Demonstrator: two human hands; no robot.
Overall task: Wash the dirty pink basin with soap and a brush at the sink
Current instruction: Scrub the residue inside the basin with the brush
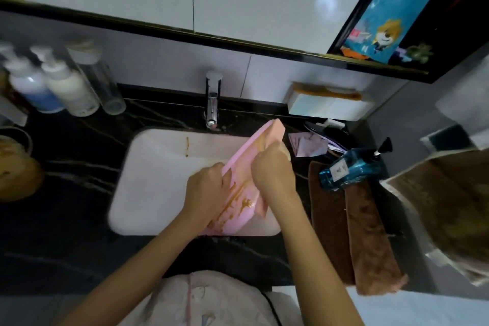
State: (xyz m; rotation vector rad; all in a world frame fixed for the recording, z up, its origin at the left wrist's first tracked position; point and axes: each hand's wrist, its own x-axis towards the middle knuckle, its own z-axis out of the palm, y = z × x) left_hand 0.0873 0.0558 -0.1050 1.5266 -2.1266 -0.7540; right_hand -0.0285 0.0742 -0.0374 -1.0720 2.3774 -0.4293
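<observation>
The pink basin (244, 201) stands tilted on its edge inside the white sink (148, 180), streaked with brown dirt. My left hand (207, 188) grips its near-left rim. My right hand (274, 169) is curled around the basin's upper right rim. A brown smear runs down the sink's back wall. The chrome tap (213, 103) stands behind the sink; I see no water running. A blue soap pump bottle (353, 167) lies on its side on a brown towel to the right. A brush with an orange handle (328, 91) rests on a white box at the back right.
Several pump bottles (53, 87) stand on the black marble counter (66, 219) at the back left. A yellowish container (16, 167) sits at the far left. Brown towels (367, 241) lie right of the sink, with pink packets (307, 144) and a dark item behind them.
</observation>
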